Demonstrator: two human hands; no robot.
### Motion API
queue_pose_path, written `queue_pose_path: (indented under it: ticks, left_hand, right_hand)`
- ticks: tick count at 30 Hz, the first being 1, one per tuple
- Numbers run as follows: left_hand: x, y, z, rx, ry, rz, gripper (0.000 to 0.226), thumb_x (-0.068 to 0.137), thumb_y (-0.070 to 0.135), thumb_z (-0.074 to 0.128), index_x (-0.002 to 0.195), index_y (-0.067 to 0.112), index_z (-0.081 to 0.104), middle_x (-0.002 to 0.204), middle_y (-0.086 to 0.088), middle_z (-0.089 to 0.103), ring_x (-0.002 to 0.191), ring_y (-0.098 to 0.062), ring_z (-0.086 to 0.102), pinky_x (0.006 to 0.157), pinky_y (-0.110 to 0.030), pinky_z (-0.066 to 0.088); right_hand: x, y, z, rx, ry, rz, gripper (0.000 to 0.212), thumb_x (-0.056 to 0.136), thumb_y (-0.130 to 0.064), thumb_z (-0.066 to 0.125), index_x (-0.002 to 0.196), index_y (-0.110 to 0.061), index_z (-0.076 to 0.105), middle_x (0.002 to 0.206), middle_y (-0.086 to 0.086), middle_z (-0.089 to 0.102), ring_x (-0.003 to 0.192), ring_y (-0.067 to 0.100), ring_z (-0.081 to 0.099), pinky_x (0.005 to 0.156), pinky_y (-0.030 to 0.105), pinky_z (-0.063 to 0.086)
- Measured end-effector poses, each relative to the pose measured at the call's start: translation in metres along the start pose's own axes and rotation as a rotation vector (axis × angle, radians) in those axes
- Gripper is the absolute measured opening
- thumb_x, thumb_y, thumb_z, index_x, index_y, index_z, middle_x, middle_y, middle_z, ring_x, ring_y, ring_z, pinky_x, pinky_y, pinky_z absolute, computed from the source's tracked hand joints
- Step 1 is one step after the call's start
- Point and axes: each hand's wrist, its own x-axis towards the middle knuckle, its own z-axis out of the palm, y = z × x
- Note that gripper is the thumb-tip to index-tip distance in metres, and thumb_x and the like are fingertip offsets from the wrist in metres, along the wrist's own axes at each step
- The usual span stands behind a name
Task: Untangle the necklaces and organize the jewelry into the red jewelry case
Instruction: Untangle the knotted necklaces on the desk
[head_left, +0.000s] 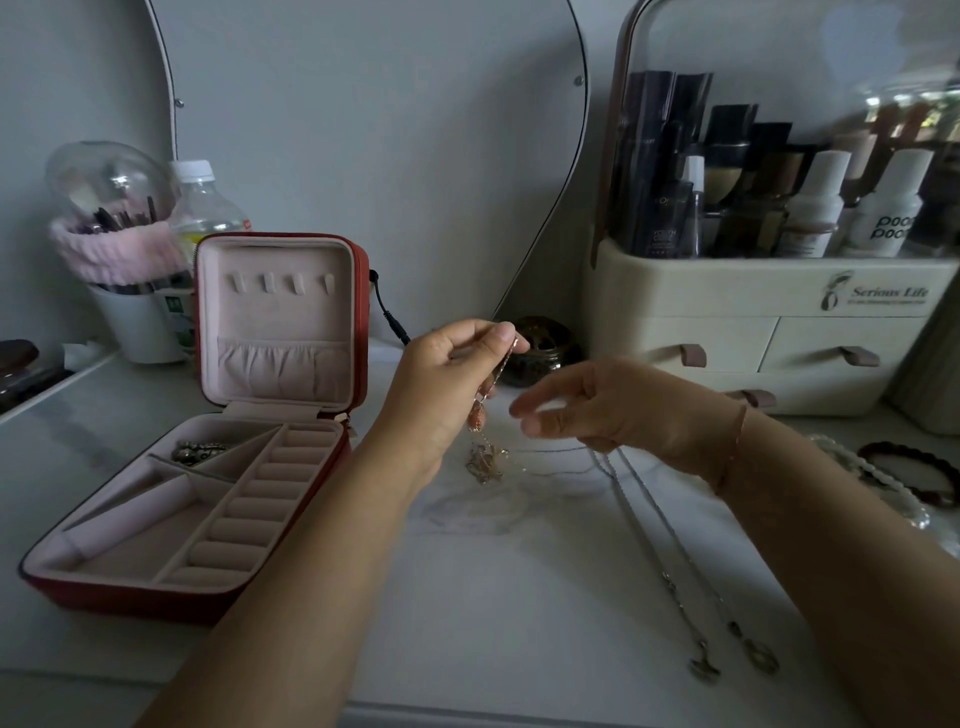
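The red jewelry case (130, 592) lies open at the left, its pink-lined lid upright. A dark metal piece (200, 450) sits in its back compartment. My left hand (447, 384) pinches a gold chain (496, 371) above the table; a tangled gold clump (485, 460) hangs from it down to the white surface. My right hand (597, 410) hovers just right of the chain, fingers loosely curled, blurred, with thin silver strands running under it. Two silver necklaces (670, 561) lie stretched toward the front right, their pendants (761, 660) near the table edge.
A cream cosmetics organizer (753, 322) with drawers stands at the back right. A dark glass jar (543, 351) sits behind my hands. Brush cup (135, 322) and water bottle (205, 208) stand behind the case. Beaded bracelets (909, 473) lie at the right edge.
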Motion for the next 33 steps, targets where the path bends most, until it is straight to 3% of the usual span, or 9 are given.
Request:
queue_pose_path:
  ticks: [3, 6, 9, 14, 18, 21, 25, 29, 33]
  left_hand:
    - [0.001, 0.0, -0.002, -0.018, 0.039, 0.011, 0.021, 0.093, 0.029, 0.058, 0.078, 0.026, 0.071, 0.074, -0.005, 0.055, 0.057, -0.007, 0.043, 0.042, -0.02, 0.036]
    - [0.002, 0.0, -0.002, -0.029, 0.064, 0.006, 0.021, 0.093, 0.031, 0.058, 0.078, 0.028, 0.072, 0.077, -0.006, 0.053, 0.057, -0.007, 0.043, 0.042, -0.019, 0.036]
    - [0.002, 0.0, -0.003, -0.044, 0.079, 0.0, 0.02, 0.094, 0.029, 0.057, 0.08, 0.025, 0.07, 0.074, 0.002, 0.057, 0.056, -0.008, 0.044, 0.04, -0.019, 0.034]
    - [0.003, 0.001, -0.002, -0.073, 0.093, -0.013, 0.022, 0.097, 0.025, 0.052, 0.081, 0.019, 0.066, 0.074, 0.003, 0.057, 0.048, -0.005, 0.04, 0.038, -0.018, 0.03]
    - [0.003, 0.001, -0.002, -0.114, 0.092, -0.002, 0.023, 0.099, 0.022, 0.05, 0.081, 0.016, 0.063, 0.075, 0.001, 0.053, 0.045, -0.003, 0.041, 0.037, -0.018, 0.029]
    - [0.004, 0.001, -0.002, -0.136, 0.094, -0.006, 0.023, 0.099, 0.021, 0.049, 0.081, 0.014, 0.063, 0.072, 0.001, 0.051, 0.044, -0.003, 0.04, 0.037, -0.017, 0.029]
    - [0.004, 0.001, -0.002, -0.17, 0.103, 0.006, 0.024, 0.099, 0.022, 0.049, 0.08, 0.014, 0.063, 0.07, -0.009, 0.047, 0.045, -0.005, 0.039, 0.037, -0.017, 0.03]
    - [0.005, 0.003, -0.002, -0.249, 0.097, 0.0, 0.024, 0.099, 0.022, 0.049, 0.081, 0.014, 0.063, 0.072, -0.004, 0.051, 0.047, -0.005, 0.042, 0.038, -0.017, 0.031]
    - [0.005, 0.005, -0.004, -0.34, 0.07, -0.023, 0.023, 0.098, 0.022, 0.049, 0.082, 0.014, 0.062, 0.072, 0.001, 0.055, 0.049, -0.005, 0.043, 0.038, -0.016, 0.031]
  right_hand:
    - [-0.003, 0.0, 0.001, -0.116, -0.107, 0.05, 0.021, 0.075, -0.043, 0.071, 0.092, -0.031, 0.074, 0.102, 0.005, 0.071, 0.088, 0.021, 0.063, 0.079, 0.019, 0.041]
    - [-0.006, -0.003, 0.0, -0.12, -0.125, 0.034, 0.01, 0.083, -0.026, 0.069, 0.089, -0.02, 0.075, 0.071, -0.017, 0.069, 0.069, 0.0, 0.062, 0.067, 0.009, 0.04]
    - [-0.009, -0.006, -0.002, 0.009, -0.048, -0.036, 0.013, 0.089, -0.018, 0.062, 0.087, -0.013, 0.074, 0.051, -0.01, 0.049, 0.047, 0.004, 0.039, 0.051, 0.013, 0.034]
    - [-0.008, -0.006, -0.005, 0.157, 0.147, -0.095, 0.017, 0.091, -0.019, 0.056, 0.084, -0.014, 0.071, 0.095, 0.005, 0.07, 0.096, 0.026, 0.057, 0.091, 0.035, 0.044]
    - [-0.003, -0.005, -0.004, 0.376, 0.183, -0.042, 0.025, 0.093, -0.015, 0.048, 0.077, -0.007, 0.066, 0.094, -0.001, 0.071, 0.094, 0.017, 0.057, 0.09, 0.035, 0.036]
    - [0.0, -0.005, 0.001, 0.62, 0.158, 0.011, 0.035, 0.092, -0.015, 0.04, 0.058, -0.014, 0.048, 0.101, 0.007, 0.072, 0.102, 0.019, 0.063, 0.091, 0.035, 0.037]
    - [0.003, -0.004, 0.006, 0.887, 0.061, 0.06, 0.033, 0.093, -0.015, 0.034, 0.061, -0.012, 0.04, 0.087, 0.016, 0.071, 0.096, 0.028, 0.068, 0.099, 0.041, 0.045]
    - [0.003, -0.004, 0.011, 0.89, -0.008, 0.096, 0.03, 0.096, -0.016, 0.039, 0.067, -0.01, 0.044, 0.077, 0.015, 0.066, 0.072, 0.028, 0.069, 0.079, 0.038, 0.056]
    - [0.001, -0.006, 0.015, 0.733, -0.041, 0.087, 0.008, 0.092, -0.013, 0.054, 0.097, -0.007, 0.055, 0.074, 0.01, 0.058, 0.049, 0.017, 0.054, 0.064, 0.034, 0.057]
